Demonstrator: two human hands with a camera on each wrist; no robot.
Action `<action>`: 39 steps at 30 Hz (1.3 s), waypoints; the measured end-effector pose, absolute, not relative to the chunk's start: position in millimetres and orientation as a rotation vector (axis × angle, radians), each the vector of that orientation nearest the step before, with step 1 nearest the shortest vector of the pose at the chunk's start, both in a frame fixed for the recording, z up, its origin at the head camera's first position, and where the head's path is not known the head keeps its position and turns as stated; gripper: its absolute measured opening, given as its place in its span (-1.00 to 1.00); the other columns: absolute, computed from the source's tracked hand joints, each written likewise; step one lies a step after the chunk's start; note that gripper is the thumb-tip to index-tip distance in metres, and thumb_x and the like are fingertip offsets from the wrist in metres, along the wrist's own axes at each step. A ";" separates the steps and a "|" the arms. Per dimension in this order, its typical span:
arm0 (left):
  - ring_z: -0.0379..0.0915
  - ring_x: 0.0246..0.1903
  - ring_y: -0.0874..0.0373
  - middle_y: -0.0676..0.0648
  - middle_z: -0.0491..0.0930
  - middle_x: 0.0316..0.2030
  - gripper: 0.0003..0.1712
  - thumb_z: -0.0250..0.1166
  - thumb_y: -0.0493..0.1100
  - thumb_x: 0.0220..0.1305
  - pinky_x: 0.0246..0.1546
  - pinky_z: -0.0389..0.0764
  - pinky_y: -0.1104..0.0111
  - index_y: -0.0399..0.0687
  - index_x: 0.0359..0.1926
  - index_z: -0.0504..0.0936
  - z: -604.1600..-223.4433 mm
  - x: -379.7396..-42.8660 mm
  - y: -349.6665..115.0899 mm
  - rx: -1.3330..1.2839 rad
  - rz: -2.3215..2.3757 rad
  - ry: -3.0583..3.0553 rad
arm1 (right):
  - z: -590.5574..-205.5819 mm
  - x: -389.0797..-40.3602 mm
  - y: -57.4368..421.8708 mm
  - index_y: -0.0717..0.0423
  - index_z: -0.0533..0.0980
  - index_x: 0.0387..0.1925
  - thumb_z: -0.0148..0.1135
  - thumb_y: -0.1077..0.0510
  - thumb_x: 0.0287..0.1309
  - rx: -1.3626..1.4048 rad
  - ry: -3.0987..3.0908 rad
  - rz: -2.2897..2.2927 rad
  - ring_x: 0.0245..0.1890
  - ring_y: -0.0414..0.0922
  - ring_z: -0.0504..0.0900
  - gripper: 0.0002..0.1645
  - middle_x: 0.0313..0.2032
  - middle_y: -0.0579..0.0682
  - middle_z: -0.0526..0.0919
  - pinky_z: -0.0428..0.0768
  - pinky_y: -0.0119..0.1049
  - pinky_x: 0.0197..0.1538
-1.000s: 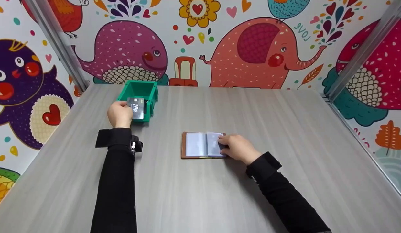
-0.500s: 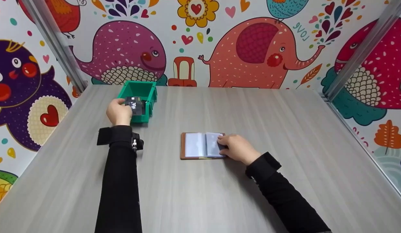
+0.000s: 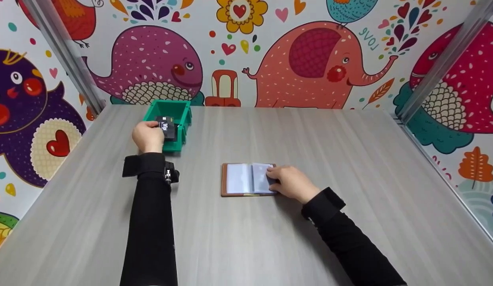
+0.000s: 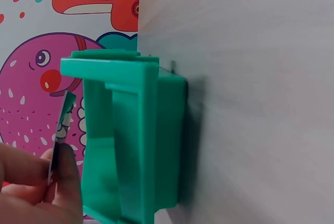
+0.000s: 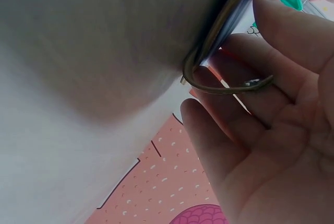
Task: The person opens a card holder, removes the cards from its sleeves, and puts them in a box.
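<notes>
My left hand (image 3: 147,137) pinches a dark card (image 3: 167,128) with pale "VIP" lettering between thumb and fingers. The card is over the green bin (image 3: 173,146); in the left wrist view it appears nearly edge-on beside the bin's opening. At mid-table lies a brown card holder (image 3: 224,179), spread at its clear plastic sleeves (image 3: 238,178). My right hand (image 3: 293,182) grips its right edge, the thumb on the sleeves and the other fingers at the far side. A thin curved strap (image 5: 222,89) stands out from the holder towards the palm in the right wrist view.
The grey wood-grain table (image 3: 214,246) carries the bin at back left and the holder nearer me. Cartoon-printed walls (image 3: 238,87) enclose the back and sides, with metal posts (image 3: 67,59) at the corners.
The card in my left hand has tilted and moved slightly back over the bin, its face turning from shiny to dark. My right hand keeps its grip on the card holder.
</notes>
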State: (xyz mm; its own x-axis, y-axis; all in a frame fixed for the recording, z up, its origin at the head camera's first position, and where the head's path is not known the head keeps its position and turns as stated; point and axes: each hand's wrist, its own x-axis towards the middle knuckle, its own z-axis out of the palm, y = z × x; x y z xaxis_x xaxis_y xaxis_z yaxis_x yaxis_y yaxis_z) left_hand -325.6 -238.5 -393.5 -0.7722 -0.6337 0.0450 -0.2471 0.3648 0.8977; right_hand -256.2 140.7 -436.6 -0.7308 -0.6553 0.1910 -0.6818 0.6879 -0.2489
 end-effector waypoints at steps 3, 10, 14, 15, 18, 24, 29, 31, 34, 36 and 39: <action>0.41 0.19 -0.13 -0.27 0.58 0.11 -0.60 0.05 -0.41 0.32 0.25 0.35 0.19 -0.30 0.11 0.64 -395.8 -327.1 -237.4 0.758 -1.381 -2.224 | -436.8 -256.2 140.9 0.26 0.68 -0.17 0.46 0.28 -0.01 1.120 -2.801 0.470 0.00 0.16 0.64 -0.70 0.04 0.18 0.66 0.57 -0.03 0.04; 0.33 0.27 -0.13 -0.28 0.46 0.24 -0.52 -0.06 -0.39 0.43 0.27 0.34 0.15 -0.29 0.31 0.45 -398.2 -326.2 -234.8 0.691 -1.446 -2.267 | -436.4 -255.7 141.5 0.26 0.67 -0.16 0.46 0.30 -0.01 1.112 -2.813 0.479 0.02 0.16 0.63 -0.70 0.05 0.19 0.65 0.57 -0.04 0.04; 0.29 0.30 -0.14 -0.28 0.39 0.30 -0.49 -0.10 -0.39 0.45 0.28 0.33 0.14 -0.27 0.37 0.37 -398.0 -324.0 -235.1 0.684 -1.468 -2.314 | -434.8 -254.4 141.1 0.26 0.66 -0.04 0.44 0.30 0.03 1.074 -2.857 0.488 0.06 0.17 0.60 -0.61 0.08 0.19 0.63 0.57 -0.03 0.05; 0.29 0.29 -0.14 -0.28 0.39 0.29 -0.50 -0.10 -0.39 0.45 0.28 0.33 0.14 -0.27 0.37 0.38 -397.7 -323.6 -235.3 0.684 -1.469 -2.315 | -434.5 -254.3 141.0 0.26 0.66 -0.02 0.44 0.30 0.04 1.067 -2.864 0.486 0.06 0.17 0.60 -0.60 0.08 0.19 0.63 0.56 -0.03 0.06; 0.30 0.29 -0.14 -0.28 0.41 0.29 -0.51 -0.09 -0.38 0.46 0.27 0.34 0.14 -0.27 0.35 0.40 -397.1 -323.8 -236.2 0.697 -1.468 -2.322 | -434.2 -254.1 140.8 0.27 0.64 0.02 0.43 0.29 0.05 1.058 -2.874 0.486 0.07 0.17 0.59 -0.57 0.09 0.19 0.62 0.55 -0.03 0.08; 0.31 0.28 -0.13 -0.27 0.44 0.26 -0.53 -0.08 -0.36 0.46 0.28 0.33 0.14 -0.26 0.32 0.45 -396.7 -325.2 -238.5 0.706 -1.427 -2.345 | -434.5 -254.0 141.1 0.30 0.63 0.03 0.44 0.30 0.04 1.067 -2.865 0.491 0.07 0.17 0.60 -0.55 0.09 0.20 0.63 0.55 -0.03 0.09; 0.32 0.28 -0.14 -0.27 0.47 0.24 -0.53 -0.08 -0.36 0.44 0.28 0.32 0.16 -0.30 0.30 0.46 -397.6 -324.9 -241.1 0.681 -1.404 -2.346 | -435.0 -254.5 141.2 0.28 0.65 0.01 0.44 0.29 0.04 1.064 -2.867 0.486 0.05 0.17 0.61 -0.57 0.09 0.19 0.63 0.56 -0.03 0.07; 0.31 0.28 -0.14 -0.27 0.47 0.24 -0.53 -0.09 -0.36 0.43 0.29 0.32 0.16 -0.31 0.29 0.46 -398.1 -324.5 -242.3 0.679 -1.400 -2.344 | -435.0 -254.8 141.1 0.28 0.65 -0.01 0.44 0.29 0.04 1.074 -2.860 0.483 0.05 0.17 0.61 -0.58 0.08 0.20 0.63 0.56 -0.03 0.07; 0.31 0.28 -0.14 -0.27 0.47 0.24 -0.53 -0.09 -0.36 0.43 0.29 0.31 0.17 -0.31 0.29 0.46 -399.0 -323.6 -243.4 0.683 -1.408 -2.337 | -435.1 -255.1 141.0 0.29 0.65 -0.01 0.44 0.29 0.04 1.087 -2.851 0.482 0.04 0.17 0.61 -0.59 0.08 0.20 0.63 0.56 -0.03 0.07; 0.33 0.27 -0.13 -0.27 0.48 0.23 -0.53 -0.08 -0.36 0.44 0.29 0.32 0.18 -0.32 0.29 0.46 -399.4 -322.8 -243.2 0.681 -1.418 -2.327 | -435.2 -255.3 141.0 0.29 0.65 -0.01 0.44 0.29 0.03 1.089 -2.847 0.483 0.04 0.18 0.61 -0.59 0.08 0.20 0.63 0.56 -0.02 0.07; 0.35 0.25 -0.11 -0.26 0.49 0.22 -0.55 -0.06 -0.34 0.46 0.26 0.35 0.20 -0.31 0.30 0.45 -399.3 -320.8 -241.4 0.674 -1.456 -2.310 | -435.3 -255.3 141.1 0.27 0.66 -0.04 0.44 0.29 0.03 1.086 -2.848 0.485 0.05 0.17 0.61 -0.61 0.08 0.19 0.63 0.56 -0.03 0.06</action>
State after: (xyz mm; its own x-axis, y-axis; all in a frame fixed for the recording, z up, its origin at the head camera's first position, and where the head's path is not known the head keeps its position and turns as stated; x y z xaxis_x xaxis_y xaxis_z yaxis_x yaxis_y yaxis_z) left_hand -320.8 -241.4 -399.3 -0.8346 -0.5504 0.0239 -0.2158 0.3665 0.9051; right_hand -255.3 141.1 -435.3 -0.7511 -0.6400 0.1617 -0.6575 0.7033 -0.2704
